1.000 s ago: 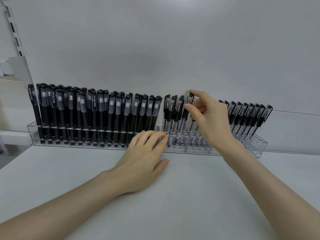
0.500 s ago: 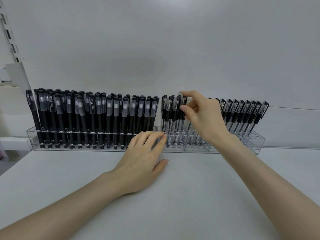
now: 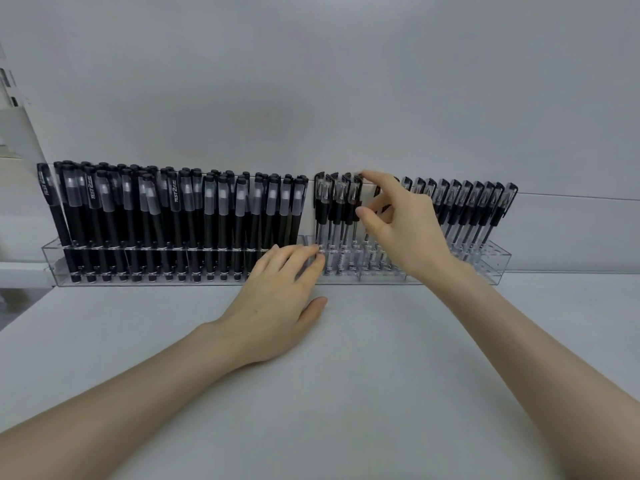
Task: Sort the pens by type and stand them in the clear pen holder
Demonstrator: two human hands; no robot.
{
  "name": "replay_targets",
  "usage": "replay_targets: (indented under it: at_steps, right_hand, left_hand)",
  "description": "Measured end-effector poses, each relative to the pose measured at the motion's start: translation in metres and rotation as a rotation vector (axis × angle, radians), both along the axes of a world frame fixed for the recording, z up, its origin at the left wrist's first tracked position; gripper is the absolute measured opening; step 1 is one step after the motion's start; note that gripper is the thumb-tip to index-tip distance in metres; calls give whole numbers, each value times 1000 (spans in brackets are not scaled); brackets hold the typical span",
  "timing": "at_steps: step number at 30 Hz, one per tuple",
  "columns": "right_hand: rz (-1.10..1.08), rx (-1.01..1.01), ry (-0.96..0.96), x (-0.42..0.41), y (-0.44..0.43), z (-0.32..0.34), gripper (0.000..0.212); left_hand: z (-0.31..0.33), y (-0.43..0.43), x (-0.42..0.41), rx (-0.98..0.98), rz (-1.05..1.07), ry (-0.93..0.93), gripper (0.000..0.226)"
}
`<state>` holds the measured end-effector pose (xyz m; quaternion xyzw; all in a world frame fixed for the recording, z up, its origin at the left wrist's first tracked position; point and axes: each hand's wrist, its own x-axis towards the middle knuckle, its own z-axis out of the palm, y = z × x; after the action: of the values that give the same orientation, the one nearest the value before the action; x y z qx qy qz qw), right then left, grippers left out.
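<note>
pens point(image 3: 221, 216) fill the clear pen holder point(image 3: 498, 268), which runs across the middle of the frame at the back of the table point(image 3: 346, 393). thick pens point(image 3: 173, 209) with cloudy caps stand on the left side. thin pens point(image 3: 478, 209) with see-through bodies stand on the right side. the right hand point(image 3: 405, 230) is up in front of the thin pens. its first finger is on top of one black cap and its thumb is just beside that pen. it is hard to tell if the hand pinches the pen or only touches it. the left hand point(image 3: 273, 306) lies flat and open on the table, with its fingertips touching the front of the holder.

the pens stand close together and some lean. a push on one cap could tip the ones next to it, like a row of blocks. the holder looks light, so it might slide if the left hand lifts away.

the right hand hides the thin pens behind it, so nobody can see if those holes are full. the pen tips blur inside the clear plastic.
</note>
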<state>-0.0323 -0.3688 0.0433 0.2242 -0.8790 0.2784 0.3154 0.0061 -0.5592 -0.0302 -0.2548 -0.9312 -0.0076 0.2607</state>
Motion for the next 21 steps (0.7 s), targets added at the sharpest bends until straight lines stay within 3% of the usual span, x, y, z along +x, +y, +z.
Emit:
replay_targets:
  at_steps: [7,11,15,21]
  right_hand:
    - [-29,52,-21,24,33,-2,18]
    - [-52,82,-106,34,79,-10,12]
    - [-70,95,-277,39,133,-21,9]
    - [-21,69,-478,39,192,-39,21]
  left_hand:
    - [16,12,17,-8,-36,-78,48]
    - [26,55,35,63,-89,-156,60]
    - [20,116,49,114,-68,-322,45]
    - [11,195,59,287,131,-461,50]
